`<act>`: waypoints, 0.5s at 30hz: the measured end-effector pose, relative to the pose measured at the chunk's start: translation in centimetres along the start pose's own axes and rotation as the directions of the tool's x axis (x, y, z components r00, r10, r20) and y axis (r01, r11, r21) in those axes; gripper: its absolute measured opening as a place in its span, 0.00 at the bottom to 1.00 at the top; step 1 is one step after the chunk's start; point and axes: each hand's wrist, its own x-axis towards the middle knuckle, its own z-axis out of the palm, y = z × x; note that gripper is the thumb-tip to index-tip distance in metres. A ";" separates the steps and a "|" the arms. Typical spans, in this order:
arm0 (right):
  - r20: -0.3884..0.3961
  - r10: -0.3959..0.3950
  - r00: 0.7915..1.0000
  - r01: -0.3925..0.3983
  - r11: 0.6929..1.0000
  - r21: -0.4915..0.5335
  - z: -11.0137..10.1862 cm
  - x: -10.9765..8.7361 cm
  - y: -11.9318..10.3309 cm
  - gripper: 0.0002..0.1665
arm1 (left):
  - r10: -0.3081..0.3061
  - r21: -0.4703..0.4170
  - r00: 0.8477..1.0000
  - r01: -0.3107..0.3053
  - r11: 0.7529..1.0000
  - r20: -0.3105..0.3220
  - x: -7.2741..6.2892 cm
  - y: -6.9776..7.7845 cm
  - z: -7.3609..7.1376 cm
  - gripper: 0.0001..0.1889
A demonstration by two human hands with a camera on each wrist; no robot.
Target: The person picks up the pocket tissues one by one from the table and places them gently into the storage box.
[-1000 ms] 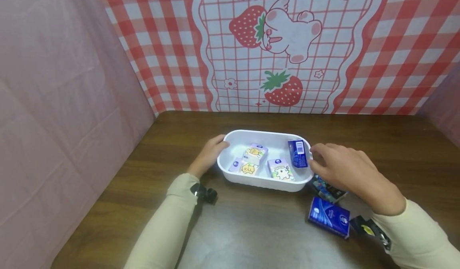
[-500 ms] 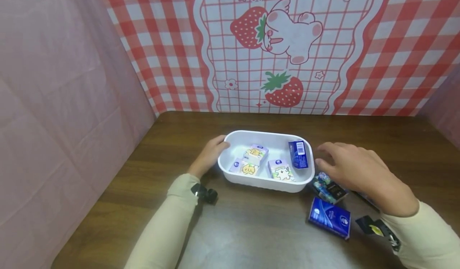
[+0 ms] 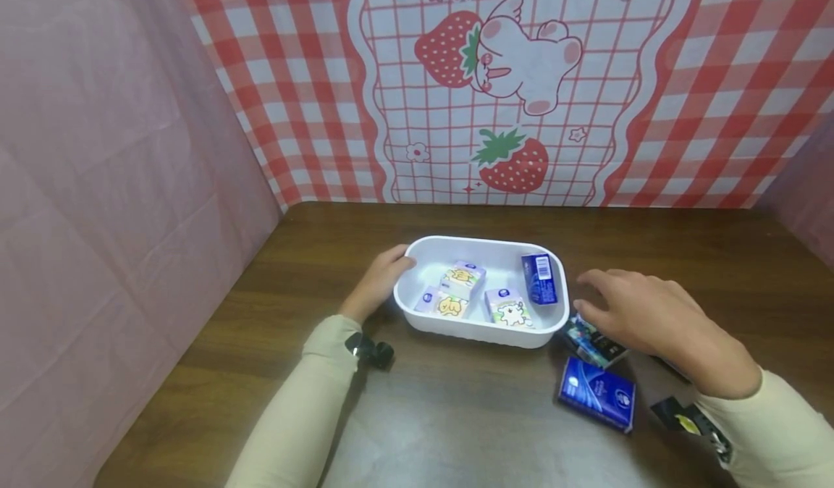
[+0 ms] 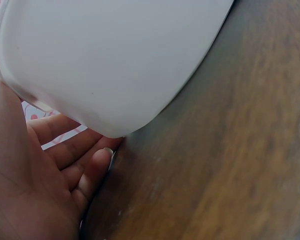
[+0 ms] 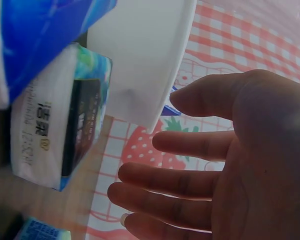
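Note:
A white plastic basin (image 3: pixel 469 332) stands on the table, its left end gripped by my left hand (image 3: pixel 380 278), thumb over the rim. In the left wrist view the fingers (image 4: pixel 65 150) reach behind the basin's wall. Three lilac cartoon-print tissue packs (image 3: pixel 508 309) and a blue tissue pack (image 3: pixel 540 279) lie inside. My right hand (image 3: pixel 641 314) hovers just right of the basin, holding nothing, its fingers spread in the right wrist view. Below it lies a dark floral tissue pack (image 3: pixel 593 342), partly covered by the hand, with a blue tissue pack (image 3: pixel 597 394) nearer me.
Another pack (image 5: pixel 42 230) shows at the bottom of the right wrist view, mostly hidden under my right hand in the head view. A red checked strawberry cloth (image 3: pixel 508 162) hangs behind the wooden table (image 3: pixel 339 227). Pink cloth (image 3: pixel 130 220) hangs at the left.
My right hand has drawn back to the right from the basin's rim and sunk slightly, uncovering more of the dark floral pack. The left hand and basin have stayed in place.

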 end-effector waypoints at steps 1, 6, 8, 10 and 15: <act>0.003 -0.002 1.000 0.002 1.000 0.000 0.1 0.0 0.0 0.35 | -0.001 0.000 1.000 0.001 1.000 -0.001 0.0 0.0 0.0 0.20; -0.008 -0.013 1.000 0.013 1.000 -0.007 0.3 -0.1 0.1 0.34 | -0.004 -0.004 1.000 0.004 1.000 0.002 0.1 -0.1 0.0 0.20; -0.016 -0.019 1.000 0.019 1.000 -0.011 0.3 -0.1 0.0 0.33 | -0.002 -0.007 1.000 0.002 1.000 0.004 0.1 -0.1 0.0 0.20; -0.012 -0.021 1.000 0.020 1.000 -0.012 0.4 0.0 0.0 0.33 | 0.002 -0.006 1.000 -0.002 1.000 0.002 0.1 -0.1 0.0 0.20; -0.003 -0.017 1.000 0.017 1.000 -0.004 0.7 0.1 0.0 0.33 | 0.003 0.000 1.000 -0.003 1.000 0.000 0.0 0.0 0.0 0.20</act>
